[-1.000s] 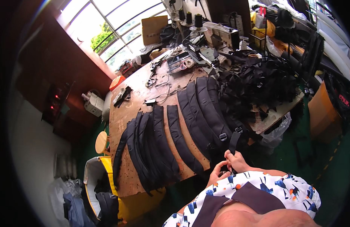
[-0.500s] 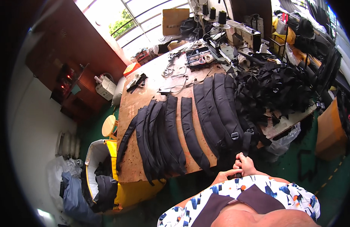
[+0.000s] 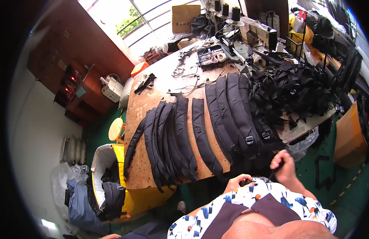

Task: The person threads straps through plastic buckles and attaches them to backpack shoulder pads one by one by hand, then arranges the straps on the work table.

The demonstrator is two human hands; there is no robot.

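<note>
**Bench of black padded straps, both hands at its near right corner**

Far left: one yellow-sided bag (image 3: 132, 203) with pale lining, dark cloth inside. One round wooden stool (image 3: 116, 129). One white box (image 3: 112, 88), its print too small to read.

Wooden table (image 3: 138, 105) next. Padded straps (image 3: 201, 139) in a row: one at the left edge, an overlapping bunch, one lying singly, then a thicker group at right. Overlap defeats an exact count. One pair of scissors (image 3: 178, 71) behind. Three black thread cones (image 3: 235, 14) at the back.

Left hand (image 3: 240, 182) low before the wearer's patterned shirt; fingers bent, something dark at the tips, grip impossible to tell. Two buckles (image 3: 249, 140) on the right-hand straps, beyond both hands.

Right hand (image 3: 283, 162) raised just off the table corner, fingers curled on a dark strip (image 3: 277, 167), which hangs below them toward the left hand.

Farther right: one tangled black heap (image 3: 294, 89), pieces uncountable; one brown carton (image 3: 349, 135); one black bag (image 3: 368, 115) with red marks, illegible from here.
</note>
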